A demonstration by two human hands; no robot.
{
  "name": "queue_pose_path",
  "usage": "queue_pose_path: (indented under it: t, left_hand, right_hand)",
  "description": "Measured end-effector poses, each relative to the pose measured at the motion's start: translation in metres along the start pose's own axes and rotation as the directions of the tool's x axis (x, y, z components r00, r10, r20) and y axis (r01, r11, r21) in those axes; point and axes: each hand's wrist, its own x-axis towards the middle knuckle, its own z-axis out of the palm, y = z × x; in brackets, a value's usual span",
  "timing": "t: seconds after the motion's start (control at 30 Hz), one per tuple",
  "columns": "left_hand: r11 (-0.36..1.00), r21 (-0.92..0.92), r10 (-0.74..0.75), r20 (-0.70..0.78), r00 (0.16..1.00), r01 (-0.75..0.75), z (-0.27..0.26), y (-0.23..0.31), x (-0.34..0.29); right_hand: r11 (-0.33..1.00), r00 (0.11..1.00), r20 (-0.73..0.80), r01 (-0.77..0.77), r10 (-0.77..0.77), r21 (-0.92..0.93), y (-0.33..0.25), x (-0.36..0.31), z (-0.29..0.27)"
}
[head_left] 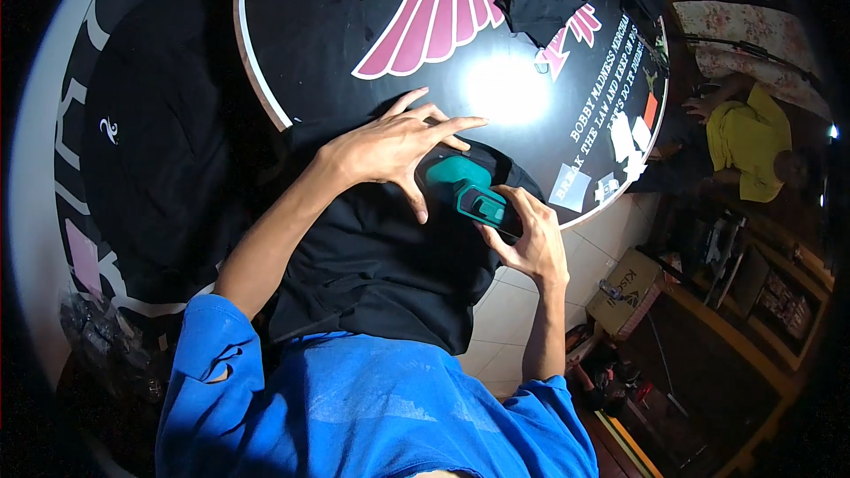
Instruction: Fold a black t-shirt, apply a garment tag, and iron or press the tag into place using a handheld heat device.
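A black garment (381, 257) lies bunched over the near edge of the round table and drapes toward my body. My left hand (390, 149) rests on the upper part of the cloth, its fingers and thumb spread and nothing in its grip. Between thumb and fingers, my right hand (531, 235) holds a small teal and black handheld device (482, 205) just above the fabric. Beside that device a flat, rounded teal piece (456, 173) shows against the cloth; whether the two are joined I cannot tell.
The round black table (310, 35) carries a pink wing print and a bright light reflection. Folded black clothing (558, 0) lies at its far side, with white paper scraps (624, 137) along the right edge. Another black shirt (150, 124) lies left. A cardboard box (624, 292) and a person in yellow (744, 146) are right.
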Motion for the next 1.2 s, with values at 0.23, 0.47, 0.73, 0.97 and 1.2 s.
queue_pose_path:
  t: [0.23,0.47,0.73,0.97,1.2]
  left_hand:
    - [0.999,-0.034,-0.017,0.003,1.0,0.017,-0.001,0.002,-0.001]
    - [0.997,-0.074,-0.001,-0.023,1.0,-0.001,0.001,-0.001,-0.001]
    - [0.997,-0.082,-0.008,-0.034,0.999,0.005,0.003,-0.001,-0.004]
    - [0.996,-0.082,-0.031,-0.013,0.999,0.03,-0.001,0.005,-0.002]
    - [0.968,-0.247,-0.072,-0.413,0.908,-0.035,-0.015,0.03,0.025]
  right_hand:
    - [1.0,1.0,0.019,0.004,-0.004,-0.005,0.001,0.008,0.001]
    - [0.999,0.998,0.051,-0.023,0.024,-0.03,0.001,0.012,0.001]
    - [0.999,0.999,0.044,-0.032,0.032,-0.011,-0.002,0.011,0.001]
    - [0.992,0.986,0.112,-0.116,0.121,-0.049,-0.01,0.015,-0.008]
    - [0.976,0.954,0.211,-0.198,0.213,-0.087,-0.018,0.028,-0.02]
